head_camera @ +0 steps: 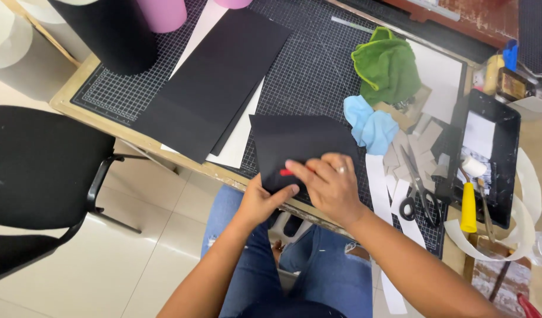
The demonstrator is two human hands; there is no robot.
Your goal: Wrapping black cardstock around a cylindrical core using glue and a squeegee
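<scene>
Cutting mat (318, 65): black, fine white grid. Folded card (300, 141) under both hands: matt black, small red bit (286, 172) showing at fingertips. Long sheets (218, 82): black over white. Cloth (387, 65): green. Second cloth (370, 123): light blue. Scissors (417, 191): black handles, grey blades. Tray (499, 147): black, white smears. Roller handle (468, 207): yellow. Rolls (162, 13): pink. Chair (41, 176): black. Jeans (318, 271): blue, ripped. Paper strips (378, 182): white.

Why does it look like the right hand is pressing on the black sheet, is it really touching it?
Touching. The head view shows the right hand lying flat on the black sheet, fingers pressed against it with no gap.
</scene>
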